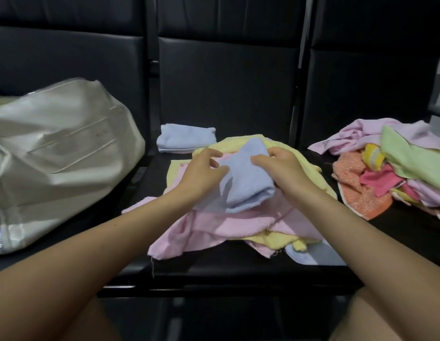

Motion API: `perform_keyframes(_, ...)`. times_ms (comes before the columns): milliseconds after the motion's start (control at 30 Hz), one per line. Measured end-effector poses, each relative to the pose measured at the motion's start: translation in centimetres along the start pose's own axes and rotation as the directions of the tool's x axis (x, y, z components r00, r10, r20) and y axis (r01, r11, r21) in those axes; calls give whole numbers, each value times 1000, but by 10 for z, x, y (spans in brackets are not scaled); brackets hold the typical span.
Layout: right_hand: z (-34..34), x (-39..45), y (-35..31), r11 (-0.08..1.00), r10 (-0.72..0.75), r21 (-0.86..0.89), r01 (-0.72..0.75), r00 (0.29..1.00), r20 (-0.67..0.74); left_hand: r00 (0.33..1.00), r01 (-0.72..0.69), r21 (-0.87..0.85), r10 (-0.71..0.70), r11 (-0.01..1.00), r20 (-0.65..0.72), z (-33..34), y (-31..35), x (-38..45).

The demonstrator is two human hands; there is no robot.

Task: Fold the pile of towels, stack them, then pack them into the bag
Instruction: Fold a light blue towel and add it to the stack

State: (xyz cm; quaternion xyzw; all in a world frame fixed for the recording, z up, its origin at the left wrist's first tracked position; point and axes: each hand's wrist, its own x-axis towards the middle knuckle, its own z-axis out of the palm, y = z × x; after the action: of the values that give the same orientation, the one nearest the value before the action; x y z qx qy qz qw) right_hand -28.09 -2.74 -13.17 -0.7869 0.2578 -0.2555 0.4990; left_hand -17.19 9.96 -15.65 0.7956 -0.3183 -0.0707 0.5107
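A light blue towel (246, 178), partly folded, lies on a loose heap of pink and yellow towels (228, 225) on the middle black seat. My left hand (201, 171) grips the blue towel's left edge with curled fingers. My right hand (279, 166) pinches its upper right part. A folded light blue towel (185, 137) rests behind the heap. The pale cream bag (54, 156) lies on the left seat, apart from both hands.
An unfolded pile of pink, green, orange and yellow towels (391, 168) covers the right seat. Black seat backs (226, 77) rise behind. The seat's front edge (214, 279) runs just above my knees.
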Motion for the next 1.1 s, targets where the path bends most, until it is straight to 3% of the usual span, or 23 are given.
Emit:
perform_keyframes(67, 11, -6, -14, 987, -1, 159, -18, 993, 121, 975, 219, -350, -218, 911, 42, -7, 2, -1)
perform_keyframes(100, 17, -10, -20, 969, 10, 238, -63, 976, 217, 937, 347, -511, -314, 786, 153, -10, 3, -2)
perform_keyframes(133, 23, -13, -23, 954, 20, 279, -107, 954, 299, 901, 433, -599, -348, 673, 261, -13, 2, -2)
perform_keyframes(200, 33, -16, -24, 947, 21, 296, -128, 940, 340, 874, 486, -627, -319, 609, 367, -17, -3, -4)
perform_keyframes(333, 41, -10, -17, 965, 50, 243, -100, 978, 201, 903, 429, -522, -357, 737, 239, -22, -13, -4)
perform_keyframes(433, 38, -7, -7, 996, 64, -75, -50, 978, 201, 939, 341, -356, -330, 870, 93, -30, -23, 2)
perform_keyframes(533, 43, -8, -4, 955, 106, -295, -29, 963, 248, 996, 92, 120, -92, 988, -6, -34, -32, -2)
perform_keyframes(567, 45, -8, -4, 946, 115, -323, -29, 961, 253, 1000, 7, 302, -7, 953, 0, -34, -35, -4)
perform_keyframes(633, 50, -7, -4, 924, 133, -382, -23, 955, 265, 999, -27, 453, 16, 891, 28, -33, -41, -5)
perform_keyframes(800, 61, -8, -5, 929, 204, -361, -80, 925, 322, 996, 49, 375, -75, 926, 55, -30, -51, -5)
perform_keyframes(967, 68, -6, -8, 958, 198, 123, -258, 911, 361, 999, 41, 186, -44, 982, 8, -34, -38, -12)
perform_keyframes(1100, 62, -2, -18, 946, 67, 291, -144, 963, 260, 999, 47, -60, -46, 997, 14, -35, -20, -20)
